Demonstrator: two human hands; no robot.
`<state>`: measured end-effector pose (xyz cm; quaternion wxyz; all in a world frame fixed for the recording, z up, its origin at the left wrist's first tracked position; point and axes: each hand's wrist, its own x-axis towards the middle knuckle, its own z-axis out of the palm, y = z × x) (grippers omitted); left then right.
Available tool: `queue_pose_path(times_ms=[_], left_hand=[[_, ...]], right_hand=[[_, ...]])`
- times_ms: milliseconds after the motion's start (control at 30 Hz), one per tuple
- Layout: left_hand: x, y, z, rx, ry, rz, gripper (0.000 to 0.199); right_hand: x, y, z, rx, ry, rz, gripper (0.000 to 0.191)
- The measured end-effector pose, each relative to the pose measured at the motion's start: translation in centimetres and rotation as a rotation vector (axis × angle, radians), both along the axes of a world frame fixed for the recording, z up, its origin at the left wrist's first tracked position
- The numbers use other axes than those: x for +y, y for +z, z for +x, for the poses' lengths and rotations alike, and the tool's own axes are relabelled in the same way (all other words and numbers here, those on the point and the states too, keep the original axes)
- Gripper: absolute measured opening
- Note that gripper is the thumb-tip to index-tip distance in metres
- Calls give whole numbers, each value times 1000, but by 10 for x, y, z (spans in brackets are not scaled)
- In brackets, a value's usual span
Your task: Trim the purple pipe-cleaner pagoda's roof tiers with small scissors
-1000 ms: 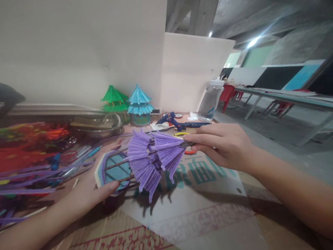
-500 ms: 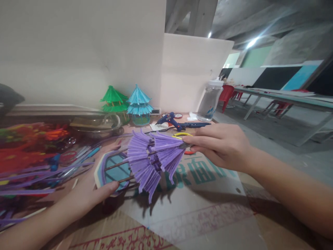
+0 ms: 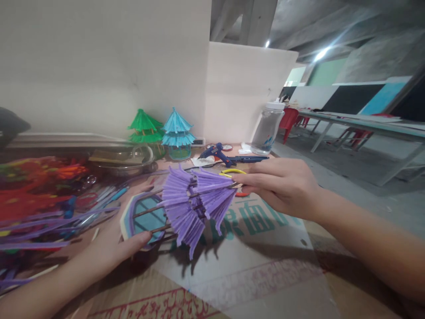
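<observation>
A model pavilion (image 3: 186, 199) with two tiers of purple pipe-cleaner roof lies tilted on its side, its peak toward the right. Its brown posts run to an octagonal base with a blue floor (image 3: 146, 217) and a pale rim. My left hand (image 3: 122, 243) is closed around that base, thumb on the near side and the other fingers mostly hidden behind. At the roof's peak, my right hand (image 3: 282, 186) pinches with thumb and fingers. A small thin dark piece shows at those fingertips; whether it belongs to the roof I cannot tell.
Green (image 3: 145, 126) and blue (image 3: 177, 133) model pavilions stand at the back, near a glue gun (image 3: 215, 153) and a water bottle (image 3: 268, 128). Yellow-and-red-handled pliers (image 3: 232, 171) lie behind the peak. Purple pipe cleaners (image 3: 36, 245), a metal bowl (image 3: 121, 159) and colourful pieces crowd the left.
The grey piece by my right fingertips now looks thinner and browner, as if turned. Both hands and the purple pavilion stay almost in place.
</observation>
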<state>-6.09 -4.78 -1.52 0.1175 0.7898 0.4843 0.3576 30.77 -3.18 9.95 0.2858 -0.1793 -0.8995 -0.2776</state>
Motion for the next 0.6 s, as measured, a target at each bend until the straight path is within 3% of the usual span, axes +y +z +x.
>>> queue_pose_path(times_ms=[600], left_hand=[[1,-4,-4,-64,-14,-71,86]], right_hand=[[-1,2,2,2,-29,-121,21]])
